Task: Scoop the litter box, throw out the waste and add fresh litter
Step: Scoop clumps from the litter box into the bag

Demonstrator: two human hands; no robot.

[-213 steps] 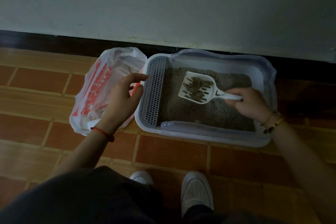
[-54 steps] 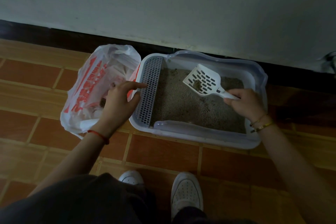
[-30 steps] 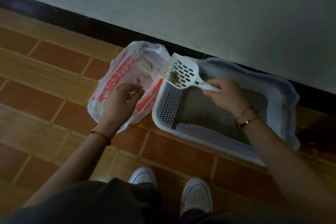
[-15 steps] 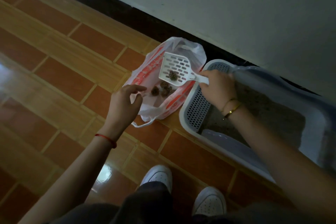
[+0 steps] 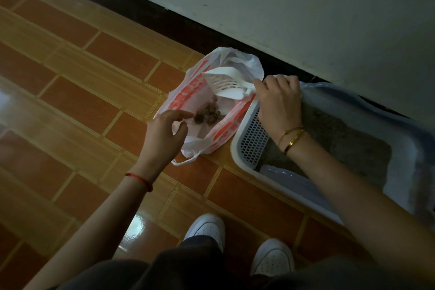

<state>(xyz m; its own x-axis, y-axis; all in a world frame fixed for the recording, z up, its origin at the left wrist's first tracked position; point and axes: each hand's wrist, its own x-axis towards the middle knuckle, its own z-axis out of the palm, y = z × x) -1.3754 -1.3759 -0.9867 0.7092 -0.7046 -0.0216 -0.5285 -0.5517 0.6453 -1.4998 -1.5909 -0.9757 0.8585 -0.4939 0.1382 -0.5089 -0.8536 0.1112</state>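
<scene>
Head view, looking down: the right hand [image 5: 280, 103] is gripping a white slotted plastic scoop [image 5: 226, 82] by its handle, fingers curled round it, holding it tipped over an open red-and-white plastic bag [image 5: 186, 94]. Brown waste clumps [image 5: 209, 114] are lying inside the bag. The left hand [image 5: 164, 136] is hovering at the bag's near edge, fingers loosely spread. Just beside the bag, a white litter box [image 5: 235, 148] of grey grit is sitting on glossy orange floor tiles [image 5: 82, 92] near a pale wall [image 5: 306, 7].

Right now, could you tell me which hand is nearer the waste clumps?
Left. The left hand is just beside the waste clumps; the right hand grips the scoop by the litter box.
</scene>
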